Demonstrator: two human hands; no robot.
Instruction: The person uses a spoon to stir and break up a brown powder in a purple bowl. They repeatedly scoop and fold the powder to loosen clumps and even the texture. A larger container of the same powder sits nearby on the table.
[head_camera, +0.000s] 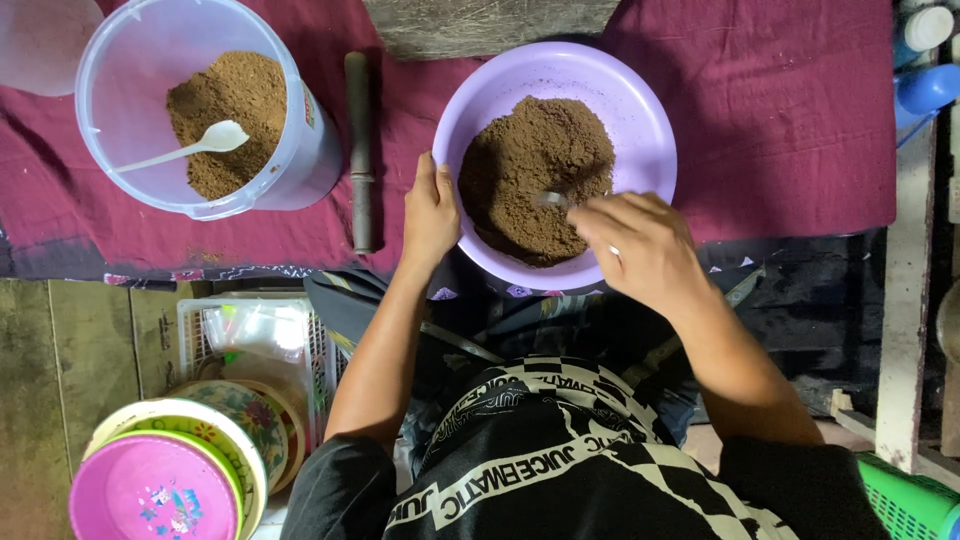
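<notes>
A lilac plastic bowl (640, 110) holds a heap of brown powder (535, 170) on a maroon cloth. My left hand (430, 212) grips the bowl's left rim, thumb on the inside. My right hand (640, 245) is over the bowl's near right side, fingers closed on a metal spoon (552, 200) whose tip is dug into the powder.
A clear plastic tub (120, 130) at the upper left holds more brown powder and a white plastic spoon (195, 146). A dark wooden stick (358, 140) lies between tub and bowl. Stacked floral bowls (170, 465) and a white basket (255, 330) sit at the lower left. Blue bottles (925, 85) stand at the right edge.
</notes>
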